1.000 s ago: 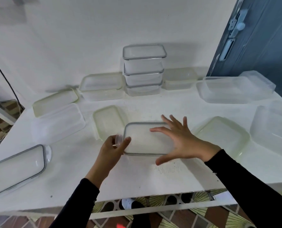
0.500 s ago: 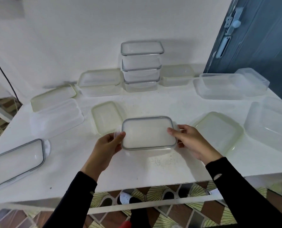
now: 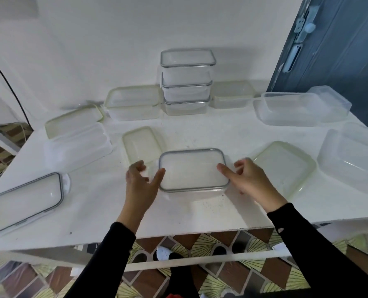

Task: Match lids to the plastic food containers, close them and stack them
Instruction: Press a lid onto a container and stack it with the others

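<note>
A clear plastic container with a grey-rimmed lid (image 3: 191,171) sits on the white table (image 3: 97,211) near its front edge. My left hand (image 3: 142,183) grips its left end, with the thumb on the lid's edge and the fingers curled at the side flap. At the right end, my right hand (image 3: 249,181) has its thumb on the lid and its fingers curled down the side. A stack of three closed grey-rimmed containers (image 3: 187,82) stands at the back against the wall.
Loose green-rimmed lids lie at the left back (image 3: 73,121), the centre (image 3: 140,145) and the right (image 3: 284,166). Closed green-rimmed containers (image 3: 133,102) flank the stack. Lidless clear tubs (image 3: 290,108) sit at right and left. A large grey-rimmed container (image 3: 24,201) is at front left.
My right hand came off the top of the lid and went to the container's right end. Both hands now hold the ends, and the left fingers have shifted at the side flap.
</note>
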`<state>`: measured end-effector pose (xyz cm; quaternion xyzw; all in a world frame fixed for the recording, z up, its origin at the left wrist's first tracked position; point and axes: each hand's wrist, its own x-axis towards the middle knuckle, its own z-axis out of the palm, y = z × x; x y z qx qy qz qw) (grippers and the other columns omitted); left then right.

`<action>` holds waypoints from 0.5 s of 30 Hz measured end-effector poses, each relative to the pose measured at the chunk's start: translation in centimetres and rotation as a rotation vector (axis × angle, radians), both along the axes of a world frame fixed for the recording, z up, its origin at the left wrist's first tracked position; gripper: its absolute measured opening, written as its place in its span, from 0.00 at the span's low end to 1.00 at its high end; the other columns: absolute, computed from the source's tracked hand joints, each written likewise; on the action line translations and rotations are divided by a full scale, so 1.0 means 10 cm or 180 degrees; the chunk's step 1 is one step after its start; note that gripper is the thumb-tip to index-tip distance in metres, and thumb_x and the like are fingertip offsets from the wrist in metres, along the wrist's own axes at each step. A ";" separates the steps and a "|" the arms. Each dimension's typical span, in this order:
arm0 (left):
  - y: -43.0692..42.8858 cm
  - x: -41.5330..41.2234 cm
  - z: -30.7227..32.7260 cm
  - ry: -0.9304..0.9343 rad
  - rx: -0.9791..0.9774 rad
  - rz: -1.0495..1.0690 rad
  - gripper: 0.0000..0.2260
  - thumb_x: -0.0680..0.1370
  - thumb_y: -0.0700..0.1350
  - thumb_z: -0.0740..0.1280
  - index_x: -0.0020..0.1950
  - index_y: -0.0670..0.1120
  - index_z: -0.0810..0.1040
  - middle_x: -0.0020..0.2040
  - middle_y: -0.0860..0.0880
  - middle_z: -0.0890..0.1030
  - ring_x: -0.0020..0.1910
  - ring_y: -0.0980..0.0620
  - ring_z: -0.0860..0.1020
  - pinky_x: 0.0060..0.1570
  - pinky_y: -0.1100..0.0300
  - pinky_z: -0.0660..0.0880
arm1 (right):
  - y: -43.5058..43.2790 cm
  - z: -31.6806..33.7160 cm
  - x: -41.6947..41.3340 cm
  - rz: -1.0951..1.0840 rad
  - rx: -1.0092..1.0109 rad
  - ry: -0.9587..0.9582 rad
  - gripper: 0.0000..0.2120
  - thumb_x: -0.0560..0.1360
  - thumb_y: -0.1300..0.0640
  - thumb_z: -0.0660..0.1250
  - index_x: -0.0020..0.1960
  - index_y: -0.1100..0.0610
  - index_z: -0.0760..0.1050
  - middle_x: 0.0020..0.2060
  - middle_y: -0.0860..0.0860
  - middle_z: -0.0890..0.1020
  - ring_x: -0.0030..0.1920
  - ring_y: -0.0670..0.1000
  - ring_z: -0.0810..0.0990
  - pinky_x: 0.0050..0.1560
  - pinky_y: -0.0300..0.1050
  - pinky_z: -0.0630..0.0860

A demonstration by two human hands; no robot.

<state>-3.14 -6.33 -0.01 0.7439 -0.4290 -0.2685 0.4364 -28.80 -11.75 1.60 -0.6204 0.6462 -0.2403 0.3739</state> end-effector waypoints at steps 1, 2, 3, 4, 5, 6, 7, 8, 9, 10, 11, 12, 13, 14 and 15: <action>0.01 -0.01 0.00 -0.0702 -0.0433 -0.0188 0.26 0.76 0.50 0.72 0.70 0.42 0.69 0.64 0.46 0.72 0.54 0.48 0.76 0.58 0.54 0.73 | 0.01 -0.04 -0.01 0.0088 -0.0611 0.0260 0.27 0.72 0.38 0.69 0.59 0.59 0.73 0.52 0.52 0.77 0.51 0.50 0.79 0.53 0.47 0.78; 0.02 -0.03 -0.01 -0.1323 -0.0857 -0.0539 0.23 0.77 0.50 0.69 0.69 0.43 0.70 0.65 0.46 0.72 0.59 0.47 0.75 0.60 0.53 0.71 | 0.04 -0.07 0.00 0.0326 -0.1171 0.0368 0.26 0.74 0.41 0.68 0.62 0.58 0.72 0.58 0.53 0.75 0.59 0.51 0.76 0.60 0.48 0.75; 0.03 -0.06 -0.01 -0.1741 -0.1133 -0.0959 0.20 0.79 0.52 0.66 0.68 0.45 0.73 0.67 0.47 0.73 0.63 0.48 0.73 0.63 0.52 0.69 | 0.08 -0.11 0.03 0.0687 -0.1569 0.0427 0.23 0.76 0.43 0.66 0.63 0.57 0.73 0.63 0.53 0.74 0.64 0.51 0.73 0.67 0.49 0.71; 0.05 -0.10 -0.02 -0.1943 -0.1172 -0.1378 0.19 0.80 0.55 0.62 0.67 0.47 0.74 0.69 0.49 0.73 0.66 0.49 0.72 0.65 0.52 0.68 | 0.13 -0.15 0.06 0.1082 -0.1815 0.0483 0.20 0.78 0.44 0.63 0.64 0.55 0.75 0.68 0.51 0.73 0.69 0.51 0.70 0.72 0.50 0.65; 0.07 -0.12 -0.05 -0.2022 -0.1099 -0.1690 0.21 0.80 0.58 0.59 0.68 0.48 0.75 0.71 0.51 0.72 0.69 0.51 0.70 0.66 0.53 0.66 | 0.17 -0.21 0.08 0.1397 -0.1972 0.0530 0.19 0.79 0.44 0.61 0.65 0.54 0.76 0.70 0.50 0.72 0.72 0.50 0.67 0.75 0.49 0.60; 0.08 -0.13 -0.08 -0.2079 -0.0990 -0.1902 0.23 0.80 0.60 0.56 0.70 0.49 0.73 0.74 0.53 0.69 0.72 0.52 0.67 0.68 0.54 0.65 | 0.21 -0.29 0.09 0.1594 -0.2067 0.0556 0.20 0.80 0.44 0.59 0.67 0.52 0.75 0.72 0.48 0.70 0.74 0.49 0.64 0.76 0.48 0.57; 0.09 -0.13 -0.12 -0.2224 -0.0935 -0.2025 0.26 0.80 0.63 0.54 0.72 0.49 0.71 0.75 0.53 0.67 0.74 0.54 0.64 0.70 0.56 0.63 | 0.22 -0.36 0.08 0.1717 -0.2111 0.0576 0.22 0.81 0.43 0.58 0.70 0.51 0.73 0.74 0.48 0.68 0.75 0.48 0.62 0.77 0.47 0.54; 0.10 -0.12 -0.15 -0.2427 -0.0923 -0.2090 0.29 0.80 0.64 0.53 0.74 0.49 0.69 0.76 0.53 0.65 0.75 0.55 0.62 0.72 0.57 0.60 | 0.23 -0.42 0.06 0.1813 -0.2133 0.0645 0.24 0.81 0.41 0.56 0.73 0.50 0.70 0.75 0.47 0.66 0.77 0.48 0.59 0.77 0.47 0.51; 0.11 -0.11 -0.19 -0.2654 -0.0944 -0.2108 0.30 0.80 0.65 0.53 0.75 0.48 0.67 0.76 0.52 0.64 0.75 0.54 0.60 0.73 0.57 0.58 | 0.22 -0.47 0.04 0.1888 -0.2177 0.0761 0.25 0.81 0.40 0.55 0.75 0.49 0.66 0.76 0.47 0.63 0.78 0.48 0.57 0.78 0.47 0.50; 0.13 -0.12 -0.22 -0.2820 -0.0960 -0.2096 0.30 0.80 0.64 0.53 0.75 0.47 0.66 0.76 0.51 0.64 0.76 0.53 0.61 0.73 0.57 0.58 | 0.21 -0.50 0.03 0.1930 -0.2260 0.0864 0.25 0.82 0.40 0.54 0.76 0.48 0.64 0.77 0.48 0.62 0.78 0.49 0.56 0.78 0.48 0.49; 0.13 -0.13 -0.24 -0.2930 -0.0989 -0.2035 0.29 0.80 0.63 0.54 0.75 0.46 0.67 0.76 0.50 0.65 0.75 0.51 0.62 0.73 0.55 0.59 | 0.21 -0.51 0.03 0.1927 -0.2356 0.0917 0.24 0.82 0.41 0.54 0.76 0.47 0.64 0.77 0.49 0.62 0.78 0.50 0.56 0.78 0.49 0.50; 0.14 -0.15 -0.26 -0.3007 -0.1022 -0.1961 0.29 0.80 0.62 0.55 0.75 0.45 0.67 0.76 0.49 0.66 0.75 0.50 0.63 0.73 0.54 0.61 | 0.21 -0.52 0.04 0.1897 -0.2445 0.0935 0.23 0.82 0.42 0.55 0.75 0.47 0.65 0.77 0.49 0.63 0.78 0.51 0.58 0.78 0.50 0.51; 0.15 -0.17 -0.28 -0.3073 -0.1074 -0.1889 0.28 0.80 0.61 0.57 0.74 0.45 0.68 0.75 0.48 0.67 0.75 0.49 0.64 0.72 0.53 0.62 | 0.22 -0.53 0.06 0.1854 -0.2523 0.0933 0.22 0.82 0.43 0.56 0.74 0.47 0.67 0.76 0.50 0.64 0.77 0.52 0.59 0.78 0.51 0.53; 0.15 -0.19 -0.30 -0.3104 -0.1087 -0.1842 0.28 0.80 0.60 0.58 0.74 0.44 0.69 0.75 0.48 0.67 0.75 0.49 0.64 0.72 0.52 0.64 | 0.22 -0.54 0.07 0.1809 -0.2582 0.0927 0.21 0.82 0.44 0.57 0.74 0.47 0.68 0.76 0.51 0.65 0.77 0.52 0.61 0.77 0.52 0.54; 0.15 -0.21 -0.31 -0.3131 -0.1112 -0.1796 0.27 0.80 0.59 0.59 0.74 0.44 0.69 0.75 0.48 0.68 0.75 0.49 0.65 0.71 0.51 0.65 | 0.23 -0.55 0.08 0.1773 -0.2635 0.0931 0.21 0.82 0.45 0.58 0.73 0.48 0.69 0.75 0.51 0.66 0.76 0.53 0.62 0.77 0.53 0.56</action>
